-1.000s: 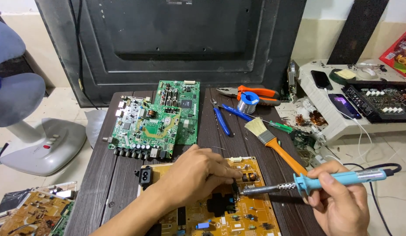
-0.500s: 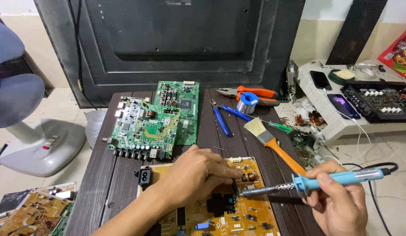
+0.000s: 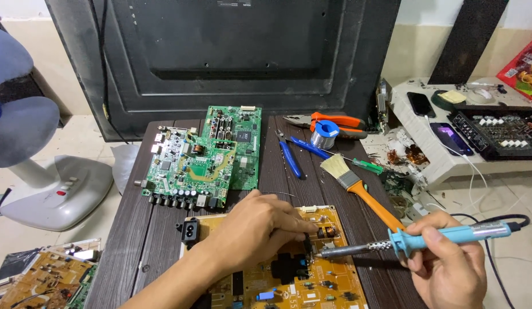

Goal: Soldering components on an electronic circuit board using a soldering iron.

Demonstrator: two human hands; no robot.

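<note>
My left hand [image 3: 260, 232] rests on a yellow circuit board [image 3: 311, 280] near the front of the dark table [image 3: 157, 240], fingertips pinching a thin solder wire beside a small component. My right hand [image 3: 449, 266] grips a blue soldering iron [image 3: 443, 237]. Its metal tip points left and meets the board next to my left fingertips. The iron's black cord runs off to the right.
Two green circuit boards [image 3: 211, 154] lie at the table's middle. Blue cutters [image 3: 291, 154], orange pliers [image 3: 334, 121], a solder spool [image 3: 325, 134] and an orange-handled brush [image 3: 363, 191] lie to the right. A television back panel [image 3: 231, 51] leans behind. A white fan base [image 3: 54, 194] stands left.
The soldering iron's tip has shifted slightly left toward my left fingertips. My left hand stays on the yellow board.
</note>
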